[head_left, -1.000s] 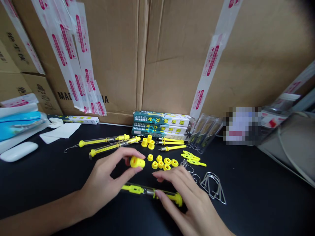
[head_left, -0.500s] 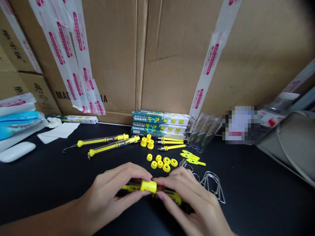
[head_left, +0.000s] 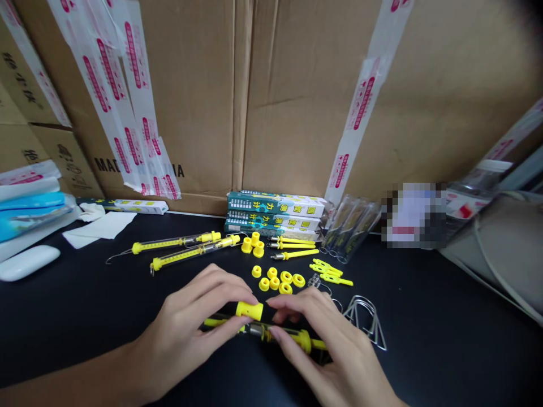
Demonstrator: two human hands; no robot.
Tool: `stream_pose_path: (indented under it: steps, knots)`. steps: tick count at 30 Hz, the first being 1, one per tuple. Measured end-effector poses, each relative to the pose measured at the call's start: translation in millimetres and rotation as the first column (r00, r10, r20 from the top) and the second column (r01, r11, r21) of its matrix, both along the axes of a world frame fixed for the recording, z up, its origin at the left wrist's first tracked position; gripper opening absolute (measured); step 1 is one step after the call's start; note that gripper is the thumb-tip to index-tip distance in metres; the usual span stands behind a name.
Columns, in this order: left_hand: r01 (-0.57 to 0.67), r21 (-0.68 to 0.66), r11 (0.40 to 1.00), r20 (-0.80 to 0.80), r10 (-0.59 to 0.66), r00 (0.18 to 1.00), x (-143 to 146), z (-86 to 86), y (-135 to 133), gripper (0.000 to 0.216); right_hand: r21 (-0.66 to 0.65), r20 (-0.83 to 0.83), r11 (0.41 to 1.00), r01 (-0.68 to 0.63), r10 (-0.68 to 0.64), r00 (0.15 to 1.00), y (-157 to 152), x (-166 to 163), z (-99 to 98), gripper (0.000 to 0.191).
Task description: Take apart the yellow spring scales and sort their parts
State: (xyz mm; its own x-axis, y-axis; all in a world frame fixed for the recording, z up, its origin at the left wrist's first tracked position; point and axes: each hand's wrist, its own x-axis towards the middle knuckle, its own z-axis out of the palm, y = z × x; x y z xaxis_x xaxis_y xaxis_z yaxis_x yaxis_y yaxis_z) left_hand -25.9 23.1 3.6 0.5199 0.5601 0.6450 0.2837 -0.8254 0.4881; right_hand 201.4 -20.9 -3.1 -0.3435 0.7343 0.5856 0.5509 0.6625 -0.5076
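Note:
My left hand (head_left: 203,316) pinches a short yellow plastic cap (head_left: 250,311) between thumb and fingers, just above a partly built spring scale (head_left: 301,339). This clear tube with yellow ends and a metal part inside lies crosswise under both hands. My right hand (head_left: 322,333) has its thumb along the near side of the tube and curled fingers behind it; the index fingertip is raised, apart from the cap. Beyond the hands lie several yellow rings and collars (head_left: 285,277) and taller yellow caps (head_left: 255,239). Part of the tube is hidden by the fingers.
Two assembled spring scales (head_left: 195,253) lie at the left. Printed boxes (head_left: 275,206) and clear tubes (head_left: 352,226) stand behind yellow rods (head_left: 297,254) and flat yellow pieces (head_left: 331,271). Metal hooks (head_left: 367,316) lie right, with a bottle (head_left: 475,186) farther back. A cardboard box (head_left: 288,113) walls the back.
My left hand has lifted the yellow cap slightly up and left, away from my right fingertips. More of the tube shows, and my right index finger and thumb are farther apart.

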Motion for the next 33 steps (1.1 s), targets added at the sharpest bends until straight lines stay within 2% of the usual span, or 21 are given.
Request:
stream_pose_path:
  steps: [3, 9, 13, 18, 20, 22, 24, 26, 30, 33]
  knots:
    - [-0.018, 0.017, 1.000, -0.040, 0.018, 0.999, -0.6, 0.0, 0.0, 0.018, -0.020, 0.015, 1.000, 0.008, -0.008, 1.000, 2.1, -0.7, -3.1, 0.037]
    - [-0.015, -0.041, 0.999, -0.092, 0.011, 0.996, -2.5, 2.1, -4.9, 0.045, 0.017, 0.010, 0.998, -0.060, 0.059, 0.998, 3.2, -1.8, -0.4, 0.039]
    - [-0.027, -0.080, 0.996, -0.080, 0.021, 0.997, 0.7, 0.2, -8.3, 0.041, 0.016, -0.074, 0.985, -0.172, 0.173, 0.982, 2.7, -3.9, -1.0, 0.034]
    - [-0.065, -0.092, 0.994, -0.023, 0.063, 0.998, 4.7, -2.5, -7.4, 0.047, 0.006, -0.120, 0.976, -0.216, 0.215, 0.969, 1.4, -7.1, 1.6, 0.040]
    - [-0.099, -0.097, 0.990, -0.012, 0.098, 0.995, 4.9, -1.1, -6.6, 0.048, 0.000, -0.132, 0.987, -0.162, 0.160, 0.978, 1.8, -3.5, 7.1, 0.041]
    - [-0.097, -0.092, 0.991, -0.065, 0.091, 0.994, 4.7, 1.7, -6.3, 0.043, -0.014, -0.165, 1.000, -0.016, 0.014, 0.986, 4.1, 4.9, 14.0, 0.037]
    - [-0.045, -0.072, 0.996, -0.162, 0.033, 0.986, 4.7, 5.0, -6.4, 0.038, -0.057, -0.253, 0.985, 0.160, -0.169, 0.953, 9.0, 17.0, 20.3, 0.028]
    - [0.008, -0.049, 0.999, -0.247, -0.020, 0.969, 5.2, 7.7, -6.7, 0.036, -0.115, -0.342, 0.958, 0.262, -0.285, 0.895, 15.4, 30.0, 24.5, 0.021]
    - [0.038, -0.020, 0.999, -0.301, -0.043, 0.953, 5.9, 9.7, -6.3, 0.029, -0.203, -0.271, 0.949, 0.243, -0.293, 0.917, 24.8, 45.3, 27.9, 0.022]
    - [0.040, -0.019, 0.999, -0.294, -0.043, 0.955, 6.0, 9.4, -4.9, 0.025, -0.145, -0.370, 0.947, 0.287, -0.321, 0.872, 25.3, 45.1, 28.8, 0.024]
